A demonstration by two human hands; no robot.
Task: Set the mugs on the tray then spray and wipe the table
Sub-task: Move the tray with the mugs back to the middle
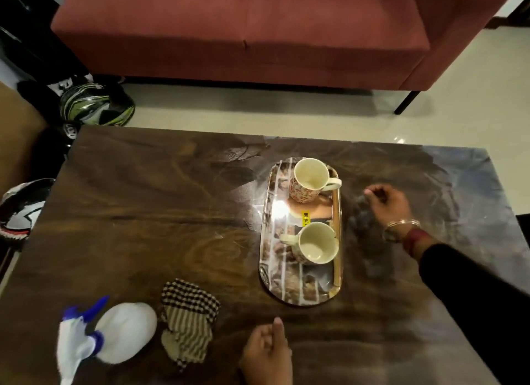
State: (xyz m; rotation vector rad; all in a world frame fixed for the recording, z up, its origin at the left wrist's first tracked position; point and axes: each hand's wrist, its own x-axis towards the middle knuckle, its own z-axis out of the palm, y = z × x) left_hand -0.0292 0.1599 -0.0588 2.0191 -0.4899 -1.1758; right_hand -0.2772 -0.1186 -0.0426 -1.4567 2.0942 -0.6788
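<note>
Two mugs, far mug (pixel 311 181) and near mug (pixel 317 242), stand on the tray (pixel 298 287) just left of your right hand (pixel 387 202); it and your left hand (pixel 266 353) are loosely curled, empty.

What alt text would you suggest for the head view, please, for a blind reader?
A far mug and a near mug stand on a patterned tray on a dark wooden table. The right hand hovers empty beside the tray; the left hand is near a checked cloth and a spray bottle.
</note>
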